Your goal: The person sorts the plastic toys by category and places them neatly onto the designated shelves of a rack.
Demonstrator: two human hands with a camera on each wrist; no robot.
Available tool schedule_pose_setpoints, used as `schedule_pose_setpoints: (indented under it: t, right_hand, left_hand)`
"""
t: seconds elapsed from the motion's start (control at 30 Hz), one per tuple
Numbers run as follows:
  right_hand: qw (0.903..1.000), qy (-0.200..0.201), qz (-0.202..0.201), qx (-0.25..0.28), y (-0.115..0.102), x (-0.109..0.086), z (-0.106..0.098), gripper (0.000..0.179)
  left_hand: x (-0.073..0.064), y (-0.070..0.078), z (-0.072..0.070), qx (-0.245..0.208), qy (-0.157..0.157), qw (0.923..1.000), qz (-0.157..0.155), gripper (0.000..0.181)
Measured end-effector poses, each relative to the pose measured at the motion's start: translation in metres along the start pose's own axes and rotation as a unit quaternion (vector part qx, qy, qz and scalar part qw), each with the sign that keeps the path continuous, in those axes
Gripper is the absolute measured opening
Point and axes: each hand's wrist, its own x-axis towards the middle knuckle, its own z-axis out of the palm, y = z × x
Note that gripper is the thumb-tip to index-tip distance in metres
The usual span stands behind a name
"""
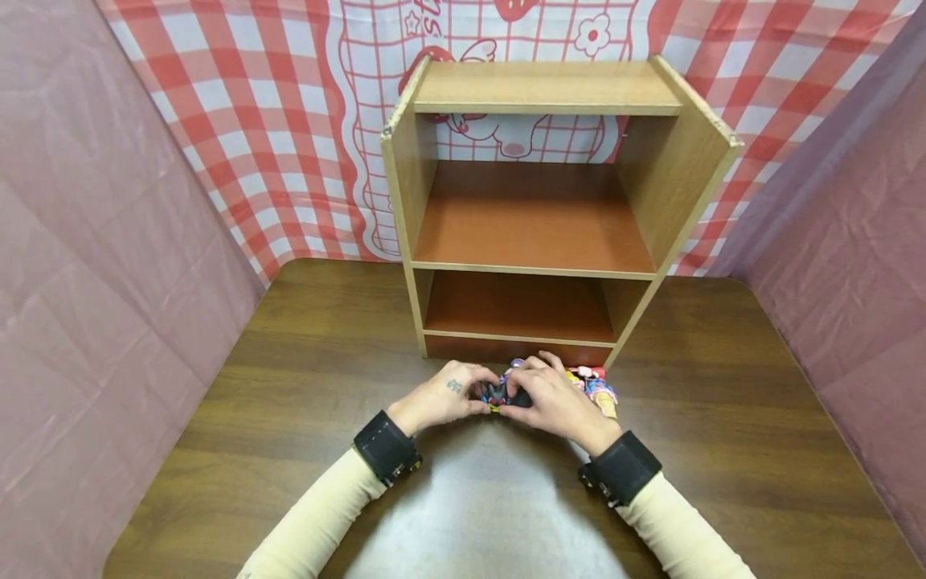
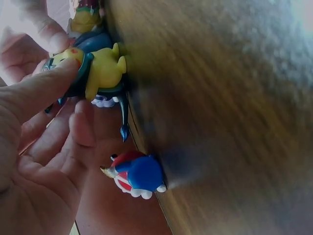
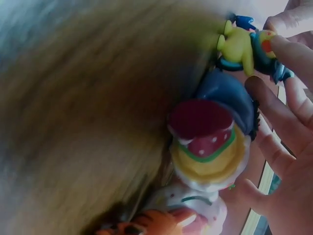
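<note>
Both hands meet at a small yellow figurine in a dark hooded cape with a thin tail, in front of the shelf. My left hand pinches it at the head, thumb over its face. From the other side, my right hand holds the same figurine with its fingertips, which partly cover the head. Beside it, in the right wrist view, stand a dark blue rounded figure and a maroon-and-yellow figurine. A red-and-blue figurine with white feet appears in the left wrist view.
An open wooden shelf stands behind the hands on a brown table. More colourful figures lie to the right, one orange and striped. A checkered cloth hangs at the back, pink cloths at the sides.
</note>
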Motion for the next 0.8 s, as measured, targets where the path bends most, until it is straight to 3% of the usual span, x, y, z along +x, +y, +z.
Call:
schedule_pose_setpoints:
  t: [0.1,0.27,0.4,0.57,0.8]
  right_hand:
    - [1.0,0.001,0.004,-0.002,0.0018,-0.0012,0.0002,0.03]
    - [0.9998,0.001,0.011,0.014,0.003,-0.0015,0.0021,0.039]
    - [0.9997,0.001,0.011,0.021,0.0025,-0.0018,0.0016,0.048]
    - [1.0,0.002,-0.002,-0.007,0.0013,-0.0023,0.001,0.046]
    - [1.0,0.002,0.006,-0.003,0.0004,-0.0031,0.0017,0.043]
  left_hand:
    - [-0.0004,-0.0001,0.0009,-0.002,0.004,1.0,-0.008,0.038]
    - [-0.0027,-0.0009,0.0027,-0.046,0.005,0.9986,-0.023,0.048]
    - [-0.0047,-0.0001,0.0044,-0.063,0.011,0.9974,-0.032,0.045]
    - [-0.0051,0.0008,0.0063,-0.057,0.016,0.9976,-0.034,0.036]
    - [-0.0052,0.0007,0.0088,-0.032,0.023,0.9991,-0.016,0.037]
